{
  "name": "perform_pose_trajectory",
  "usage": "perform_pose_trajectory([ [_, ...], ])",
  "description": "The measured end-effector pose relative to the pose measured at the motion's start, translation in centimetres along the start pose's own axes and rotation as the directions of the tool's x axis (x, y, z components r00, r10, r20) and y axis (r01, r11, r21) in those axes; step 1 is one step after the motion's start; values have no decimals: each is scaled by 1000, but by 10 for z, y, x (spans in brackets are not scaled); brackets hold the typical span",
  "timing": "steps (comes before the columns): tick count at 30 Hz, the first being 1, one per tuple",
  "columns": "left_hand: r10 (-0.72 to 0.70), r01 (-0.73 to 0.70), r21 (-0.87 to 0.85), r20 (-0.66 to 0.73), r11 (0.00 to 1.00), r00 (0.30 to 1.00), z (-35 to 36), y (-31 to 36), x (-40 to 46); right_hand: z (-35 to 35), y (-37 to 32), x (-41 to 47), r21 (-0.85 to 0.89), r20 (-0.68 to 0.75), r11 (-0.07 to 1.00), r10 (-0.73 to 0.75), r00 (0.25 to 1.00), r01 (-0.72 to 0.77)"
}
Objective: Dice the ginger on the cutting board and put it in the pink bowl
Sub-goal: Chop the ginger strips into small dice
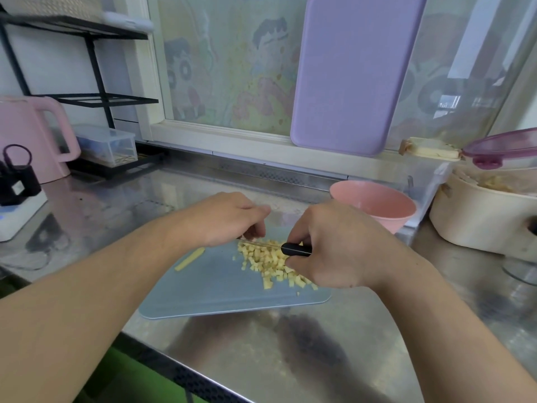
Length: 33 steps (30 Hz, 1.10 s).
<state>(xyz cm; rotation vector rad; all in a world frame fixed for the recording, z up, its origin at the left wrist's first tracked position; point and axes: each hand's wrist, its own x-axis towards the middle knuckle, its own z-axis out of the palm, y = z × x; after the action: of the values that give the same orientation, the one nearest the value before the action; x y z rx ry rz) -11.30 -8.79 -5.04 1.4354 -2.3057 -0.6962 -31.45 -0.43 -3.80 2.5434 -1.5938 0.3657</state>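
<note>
A pale blue cutting board (220, 289) lies on the steel counter. On it sits a pile of diced ginger (268, 263), and one uncut ginger strip (190, 258) lies apart to the left. My right hand (334, 245) grips the black handle of a knife (295, 249), whose blade runs left over the pile's far edge. My left hand (229, 219) has its fingers curled down at the blade's far end; what they hold is hidden. The pink bowl (374, 205) stands just behind my right hand.
A cream pot (482, 219) with a purple lid stands at the right. A lilac board (351, 74) leans on the window. At the left are a pink kettle (32, 138), a clear box (107, 144) and a black rack.
</note>
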Motion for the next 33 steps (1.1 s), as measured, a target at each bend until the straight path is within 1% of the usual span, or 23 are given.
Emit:
perform_pose_trajectory([
  [2,42,-52,-67,-140,996,989,-2,-2,-1,0,3,0,64,6,998,27,1000,-27],
  [3,66,-87,-83,-236,993,970,-4,-3,-2,1,6,0,116,17,992,48,999,-50],
  [4,82,-121,-95,-344,988,935,-7,-4,-4,1,8,0,168,28,983,71,997,-75],
  [6,68,-171,-137,-552,976,831,-11,-4,-7,3,13,1,252,36,959,125,992,-130],
  [7,44,-191,-170,-627,967,778,-11,-3,-10,3,15,2,289,32,944,158,987,-160],
  [9,15,-221,-198,-712,955,702,-8,-3,-14,4,20,3,371,21,904,223,975,-214],
  [10,14,-220,-189,-729,957,684,-4,-4,-16,5,21,4,416,14,879,248,969,-231],
  [11,11,-210,-181,-733,961,680,1,-7,-18,5,22,3,467,14,850,268,963,-243],
  [12,3,-195,-182,-723,964,690,7,-11,-20,5,21,3,523,17,815,284,959,-251],
  [14,-8,-163,-186,-681,969,733,21,-20,-26,6,20,2,633,30,727,320,947,-266],
  [16,10,-136,-146,-646,980,763,33,-29,-33,9,19,1,725,73,623,354,932,-294],
  [17,19,-125,-121,-640,985,768,38,-33,-38,9,18,1,765,99,568,361,927,-303],
  [19,18,-98,-86,-653,991,757,42,-43,-46,10,16,0,820,128,486,362,924,-304],
  [23,-66,32,-63,-674,998,736,35,-69,-59,14,11,3,874,159,379,368,916,-304],
  [25,-71,64,-35,-653,997,754,34,-78,-65,19,8,6,893,164,340,365,917,-295],
  [27,-57,75,2,-622,997,781,36,-83,-69,23,4,9,887,166,353,362,917,-299],
  [29,-48,77,20,-615,997,787,39,-86,-71,27,0,10,873,174,375,360,917,-313],
  [33,-37,48,1,-616,999,787,42,-86,-69,32,-2,12,893,218,305,350,911,-331],
])
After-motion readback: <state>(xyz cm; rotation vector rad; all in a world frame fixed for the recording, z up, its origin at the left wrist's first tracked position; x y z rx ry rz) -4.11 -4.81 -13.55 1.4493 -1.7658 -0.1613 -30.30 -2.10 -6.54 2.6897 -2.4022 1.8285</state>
